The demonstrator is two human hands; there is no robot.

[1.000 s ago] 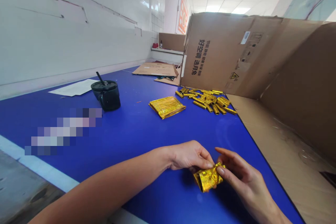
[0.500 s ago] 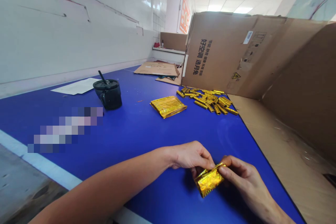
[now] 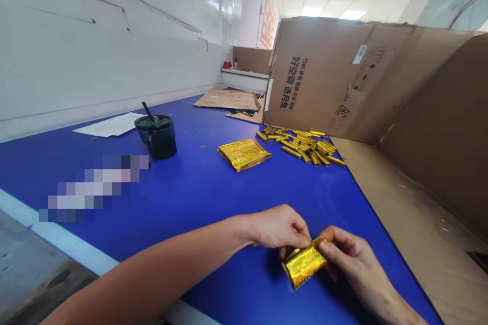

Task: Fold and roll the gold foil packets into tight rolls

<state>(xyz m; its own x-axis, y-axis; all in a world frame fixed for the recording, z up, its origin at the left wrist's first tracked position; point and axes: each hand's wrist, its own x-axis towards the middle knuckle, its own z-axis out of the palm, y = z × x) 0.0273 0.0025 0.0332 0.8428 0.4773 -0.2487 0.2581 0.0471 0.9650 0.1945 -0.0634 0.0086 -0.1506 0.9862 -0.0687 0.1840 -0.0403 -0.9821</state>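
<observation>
Two hands are sharing one small piece of gold foil (image 3: 305, 267), low over the blue desk (image 3: 190, 188). The left hand (image 3: 277, 228) is pinching the foil's far long edge, its thumb and forefinger closing on it, the other fingers curling underneath and partly hidden. The right hand (image 3: 356, 259) is gripping the right end between thumb and forefinger; how far its other fingers are bending cannot be told fully.

From the left fingertips, the foil is lying on the near side; from the right thumb, it is stretching left and toward the person. Its long axis is running slantwise, from the right hand's grip down to a free near-left end. Neither hand is nearer, since both are touching it. Whether its underside is meeting the desk cannot be told.

Well beyond the left hand, a flat gold packet (image 3: 244, 155) is resting; beyond both hands, many gold rolls (image 3: 292, 152) are lying loosely heaped beside a box (image 3: 324, 76). Far to the left hand's left, a dark mug (image 3: 162, 139) is standing upright near some paper (image 3: 109, 126).
</observation>
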